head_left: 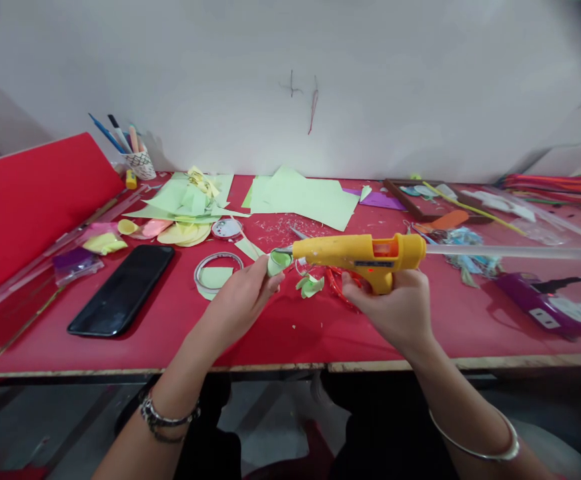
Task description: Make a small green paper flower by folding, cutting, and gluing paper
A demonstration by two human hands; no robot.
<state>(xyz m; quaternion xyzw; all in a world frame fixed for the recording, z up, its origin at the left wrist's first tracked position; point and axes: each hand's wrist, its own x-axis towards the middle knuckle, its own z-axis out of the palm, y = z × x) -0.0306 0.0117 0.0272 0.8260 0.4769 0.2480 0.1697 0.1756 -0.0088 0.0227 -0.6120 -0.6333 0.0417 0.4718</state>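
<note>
My right hand (395, 310) is wrapped round the grip of a yellow hot glue gun (340, 250), which points left. A long clear glue stick (500, 252) juts from its back end. Between the fingers of my left hand (245, 287) is a small rolled piece of light green paper (279, 262). The gun's nozzle meets the upper edge of this paper; whether glue is coming out cannot be seen. Just below the gun lies a small green paper flower (310, 286). Red-handled scissors (337, 287) rest partly hidden behind the gun and my right hand.
A black phone (121, 290) and a tape roll (197, 275) lie at left. Green paper sheets (300, 197) spread along the back near a pen cup (140, 163). A brown frame (393, 193) and a purple extension box (533, 303) are at right.
</note>
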